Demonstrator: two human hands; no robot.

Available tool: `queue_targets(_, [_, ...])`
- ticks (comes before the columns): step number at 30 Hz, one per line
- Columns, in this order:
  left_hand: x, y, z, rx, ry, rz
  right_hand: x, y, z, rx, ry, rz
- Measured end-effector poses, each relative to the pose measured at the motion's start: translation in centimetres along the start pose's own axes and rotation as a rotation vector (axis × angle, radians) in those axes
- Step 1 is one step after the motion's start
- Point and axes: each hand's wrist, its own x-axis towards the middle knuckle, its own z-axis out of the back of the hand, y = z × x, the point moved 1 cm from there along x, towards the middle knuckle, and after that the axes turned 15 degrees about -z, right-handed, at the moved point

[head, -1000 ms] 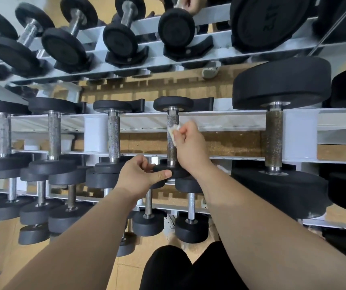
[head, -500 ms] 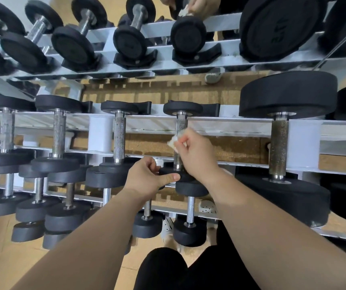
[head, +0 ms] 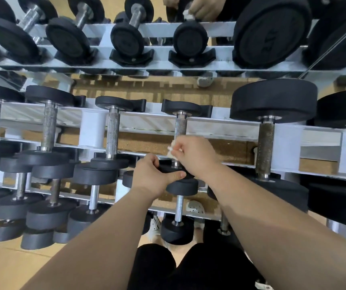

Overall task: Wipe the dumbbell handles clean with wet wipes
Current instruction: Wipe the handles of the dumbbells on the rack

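Note:
A small dumbbell with black end weights lies on the middle shelf of a white rack, its knurled steel handle (head: 180, 126) pointing away from me. My right hand (head: 193, 155) holds a crumpled white wet wipe (head: 171, 152) wrapped against the lower part of that handle. My left hand (head: 153, 176) grips the near end weight (head: 174, 170) of the same dumbbell, thumb across its edge. The part of the handle under the wipe is hidden.
More dumbbells (head: 112, 132) line the white rack (head: 220, 126) to the left, and much larger ones (head: 272, 101) to the right. A mirror behind reflects a top row and hands (head: 201, 7). Smaller dumbbells (head: 177, 229) sit on the lowest shelf above my shoes.
My right hand with the wipe has slid down the handle toward the near weight. The left hand keeps its grip on the end weight. The camera has tilted a little.

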Motion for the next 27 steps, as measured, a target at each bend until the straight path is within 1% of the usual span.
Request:
queue_targets(1, [-0.1, -0.1, 0.0, 0.032, -0.005, -0.017, -0.8, -0.3, -0.2, -0.025, 0.076, 0.008])
queue_targets(3, [-0.4, -0.5, 0.0, 0.081, -0.015, -0.044, -0.7, -0.4, -0.2, -0.100, 0.118, 0.059])
queue_targets(5, [-0.7, -0.7, -0.1, 0.089, -0.013, -0.047, 0.9, 0.5, 0.5, -0.198, 0.054, 0.130])
queue_targets(6, [-0.8, -0.6, -0.1, 0.072, -0.005, -0.045, 1.8, 1.1, 1.0, -0.219, -0.005, 0.132])
queue_targets(9, [-1.1, 0.0, 0.2, -0.103, 0.029, 0.009, 3.5, 1.4, 2.5, -0.138, -0.155, 0.043])
queue_targets(11, [-1.3, 0.5, 0.5, -0.200, 0.031, 0.068, 2.8, 0.7, 2.4, -0.091, -0.178, 0.073])
queue_targets(13, [-1.5, 0.7, 0.6, -0.246, 0.016, 0.088, 1.3, -0.1, 1.7, -0.114, -0.108, 0.151])
queue_targets(15, [-1.7, 0.7, 0.6, -0.280, -0.021, 0.089, 0.3, -0.4, 1.2, -0.239, 0.003, 0.240])
queue_targets(17, [-1.9, 0.7, 0.4, -0.300, -0.040, 0.088, 1.0, -0.2, 1.5, -0.376, 0.037, 0.300])
queue_targets(19, [-2.0, 0.6, 0.1, -0.302, -0.030, 0.086, 2.2, 0.4, 2.5, -0.490, -0.012, 0.302])
queue_targets(20, [-2.0, 0.4, -0.2, -0.298, -0.021, 0.084, 2.8, 0.6, 3.1, -0.499, -0.058, 0.276])
queue_targets(23, [-1.9, -0.5, -1.0, -0.257, -0.023, 0.083, 3.1, 0.7, 4.0, -0.424, -0.191, 0.181])
queue_targets(24, [-1.9, -0.7, -1.2, -0.233, -0.034, 0.079, 2.6, 0.5, 3.7, -0.435, -0.187, 0.193])
queue_targets(25, [-1.9, -0.8, -1.3, -0.215, -0.040, 0.072, 1.8, 0.4, 3.3, -0.477, -0.136, 0.220])
queue_targets(27, [-1.9, -1.0, -1.4, -0.203, -0.035, 0.058, 0.0, 0.3, 2.5, -0.638, 0.034, 0.323])
